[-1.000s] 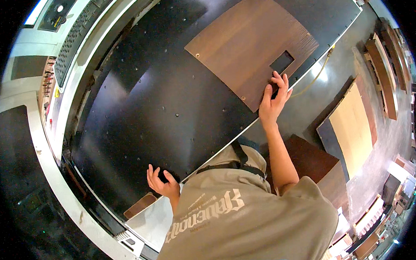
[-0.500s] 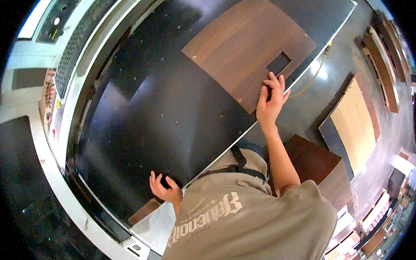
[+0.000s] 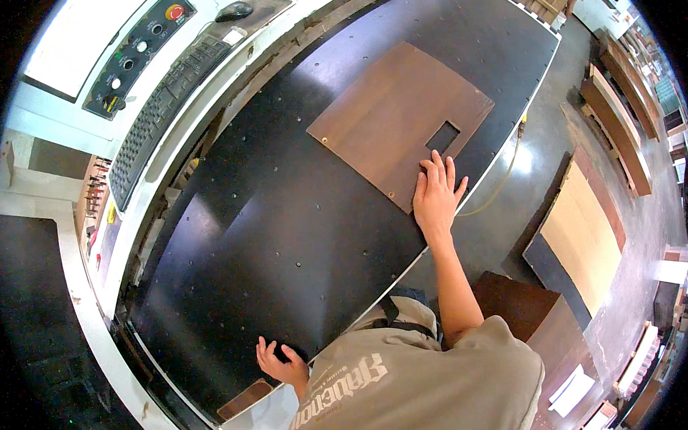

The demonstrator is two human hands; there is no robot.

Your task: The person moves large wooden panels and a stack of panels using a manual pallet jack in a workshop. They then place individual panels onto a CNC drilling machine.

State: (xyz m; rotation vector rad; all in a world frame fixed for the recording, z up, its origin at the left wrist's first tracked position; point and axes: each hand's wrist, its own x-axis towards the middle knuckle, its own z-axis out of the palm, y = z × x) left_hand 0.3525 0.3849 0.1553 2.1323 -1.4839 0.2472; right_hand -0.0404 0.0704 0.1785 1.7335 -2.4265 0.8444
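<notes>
Brown board [image 3: 390, 126], a thin flat panel with a dark wood-grain face, is seen lying on the black machine bed [image 3: 284, 240], toward one o'clock from the middle of the view. Its outline is roughly four-sided, with one rounded corner at its three o'clock end, and a small rectangular cut-out [image 3: 442, 137] is set near the edge closest to the person; small pale dots are visible at two of its corners. The right hand [image 3: 436, 194] is laid flat on the board's near corner, just at six o'clock of the cut-out, with the fingers stretched out and spread, pressing on the surface rather than closed around anything. The left hand [image 3: 279, 363] is rested at the bed's near edge, at about seven o'clock in the view, with its fingers loosely curled on the black surface and nothing gripped. A small brown offcut [image 3: 244, 399] is seen just at seven o'clock of that hand. The bed is dotted with small holes. At ten to eleven o'clock a keyboard [image 3: 166, 100] and a control panel [image 3: 137, 51] with knobs and a red button are placed beside the bed. A yellow hose [image 3: 502, 183] is hung off the bed's edge at three o'clock, and stacked boards [image 3: 583, 233] are set on the floor beyond it.
</notes>
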